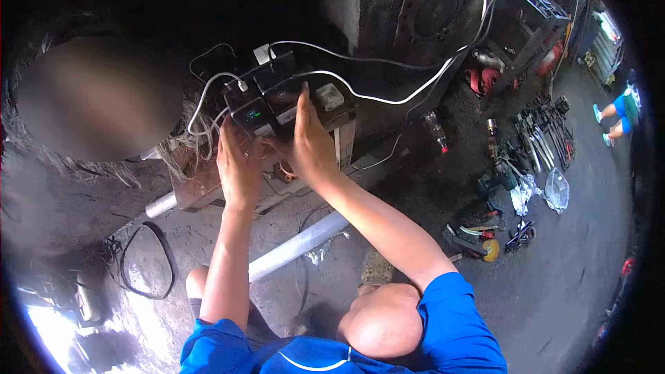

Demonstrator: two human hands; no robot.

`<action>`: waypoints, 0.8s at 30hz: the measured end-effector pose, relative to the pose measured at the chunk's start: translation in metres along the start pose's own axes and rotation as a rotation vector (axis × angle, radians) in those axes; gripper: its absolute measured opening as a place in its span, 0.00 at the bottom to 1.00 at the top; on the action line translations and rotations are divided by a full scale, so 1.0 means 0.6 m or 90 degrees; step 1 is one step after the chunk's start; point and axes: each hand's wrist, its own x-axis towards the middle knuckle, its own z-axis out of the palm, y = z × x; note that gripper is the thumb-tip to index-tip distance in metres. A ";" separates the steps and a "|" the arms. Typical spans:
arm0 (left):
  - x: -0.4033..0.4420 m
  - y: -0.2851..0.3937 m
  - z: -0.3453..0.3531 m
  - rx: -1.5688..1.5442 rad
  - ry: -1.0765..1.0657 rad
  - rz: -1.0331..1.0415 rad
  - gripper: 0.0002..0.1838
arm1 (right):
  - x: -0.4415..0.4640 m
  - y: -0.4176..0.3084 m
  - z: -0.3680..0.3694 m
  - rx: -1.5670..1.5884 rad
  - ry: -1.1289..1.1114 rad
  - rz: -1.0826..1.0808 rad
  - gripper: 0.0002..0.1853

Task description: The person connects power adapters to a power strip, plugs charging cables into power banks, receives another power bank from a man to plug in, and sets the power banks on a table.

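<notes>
A cluster of black box-shaped devices sits on a low wooden stand. The front black box shows a small green light and has a white cable plugged into its top. Another black box stands just beside it. My left hand is at the near left side of the front box, fingers stretched upward. On the right side, my right hand is held upright with straight fingers next to the boxes. Whether either palm presses on them I cannot tell.
White cables run from the boxes to the upper right. A pale pipe lies before the stand. Bottles, metal tools and a clear plastic bag are on the floor at right. Another person's legs show far right.
</notes>
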 end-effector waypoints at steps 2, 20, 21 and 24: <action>0.003 -0.022 0.003 0.124 0.026 0.067 0.37 | 0.000 -0.005 0.002 -0.017 0.011 0.002 0.56; -0.346 -0.067 0.008 0.067 -0.465 -0.181 0.16 | -0.418 0.087 -0.137 -0.025 -0.548 0.337 0.18; -0.380 -0.084 0.018 0.073 -0.618 -0.171 0.16 | -0.475 0.113 -0.138 -0.118 -0.609 0.319 0.19; -0.471 -0.135 0.054 0.078 -0.915 -0.080 0.19 | -0.571 0.166 -0.149 0.034 -0.965 0.479 0.24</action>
